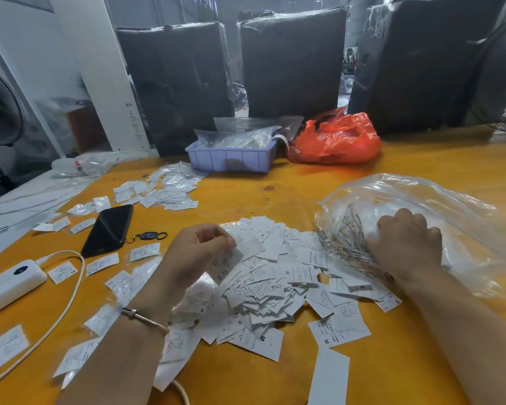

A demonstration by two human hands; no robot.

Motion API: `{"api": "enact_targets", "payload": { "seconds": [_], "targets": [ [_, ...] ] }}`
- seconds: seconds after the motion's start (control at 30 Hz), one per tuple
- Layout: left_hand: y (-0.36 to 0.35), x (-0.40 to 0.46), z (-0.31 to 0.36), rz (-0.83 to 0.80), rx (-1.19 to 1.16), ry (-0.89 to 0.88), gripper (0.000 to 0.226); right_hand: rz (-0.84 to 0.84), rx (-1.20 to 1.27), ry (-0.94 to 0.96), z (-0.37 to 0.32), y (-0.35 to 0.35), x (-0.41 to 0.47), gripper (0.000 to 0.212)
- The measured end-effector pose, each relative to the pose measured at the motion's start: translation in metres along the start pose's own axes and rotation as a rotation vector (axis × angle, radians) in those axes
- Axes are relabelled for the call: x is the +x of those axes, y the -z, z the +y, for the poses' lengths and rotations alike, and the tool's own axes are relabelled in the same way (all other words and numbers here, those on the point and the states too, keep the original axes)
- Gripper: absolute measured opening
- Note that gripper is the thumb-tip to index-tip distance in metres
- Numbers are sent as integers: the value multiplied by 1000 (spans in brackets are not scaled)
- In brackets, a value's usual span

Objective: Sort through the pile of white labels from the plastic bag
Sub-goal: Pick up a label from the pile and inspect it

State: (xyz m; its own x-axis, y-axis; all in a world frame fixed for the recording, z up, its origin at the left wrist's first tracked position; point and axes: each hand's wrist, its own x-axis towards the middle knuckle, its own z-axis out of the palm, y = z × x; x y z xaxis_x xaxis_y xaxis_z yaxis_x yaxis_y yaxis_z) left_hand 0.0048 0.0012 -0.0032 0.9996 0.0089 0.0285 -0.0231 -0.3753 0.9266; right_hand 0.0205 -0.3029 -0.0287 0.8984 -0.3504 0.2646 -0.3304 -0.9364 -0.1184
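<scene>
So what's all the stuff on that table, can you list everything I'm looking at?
label pile: one heap, too many to count, white, table centre
clear plastic bag: one, transparent, right of the pile
scattered labels: many, white, some in clear sleeves, left and far side
phone: one, black, left of the pile
key fob: one, dark, beside the phone
power bank: one, white, left edge, cable attached
tray: one, lilac, far side, holding clear bags
orange bag: one, right of the tray
table: one, yellow
left hand: pinches a label over the pile
right hand: grips the clear plastic bag
</scene>
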Motion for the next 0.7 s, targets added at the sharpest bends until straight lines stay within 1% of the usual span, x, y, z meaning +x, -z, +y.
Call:
{"api": "enact_targets", "payload": {
  "seconds": [0.07,0.13,0.17,0.23,0.3,0.33,0.37,0.47,0.53,0.6,0.7],
  "targets": [
    [7,5,-6,41,115,39,15,1,3,-6,1,0,2,42],
    [15,9,-13,72,309,73,12,-12,-18,-6,0,0,2,49],
    [20,11,-16,84,411,102,12,-17,-18,-5,-1,1,2,49],
    [28,14,-20,95,587,172,12,-9,15,3,-3,3,1,39],
    [32,14,-22,89,713,214,11,13,41,30,-3,6,0,21],
    [32,14,-22,88,749,222,10,23,46,43,-3,6,0,15],
    [31,14,-22,90,767,225,9,32,55,49,-2,6,0,13],
    [29,13,-21,104,781,234,8,83,115,38,2,3,1,14],
    [27,12,-21,116,806,232,15,149,177,40,3,1,2,15],
    [25,12,-23,170,823,185,23,238,282,58,3,1,1,14],
    [16,11,-21,272,827,46,22,366,424,71,3,4,2,12]
  ]
}}
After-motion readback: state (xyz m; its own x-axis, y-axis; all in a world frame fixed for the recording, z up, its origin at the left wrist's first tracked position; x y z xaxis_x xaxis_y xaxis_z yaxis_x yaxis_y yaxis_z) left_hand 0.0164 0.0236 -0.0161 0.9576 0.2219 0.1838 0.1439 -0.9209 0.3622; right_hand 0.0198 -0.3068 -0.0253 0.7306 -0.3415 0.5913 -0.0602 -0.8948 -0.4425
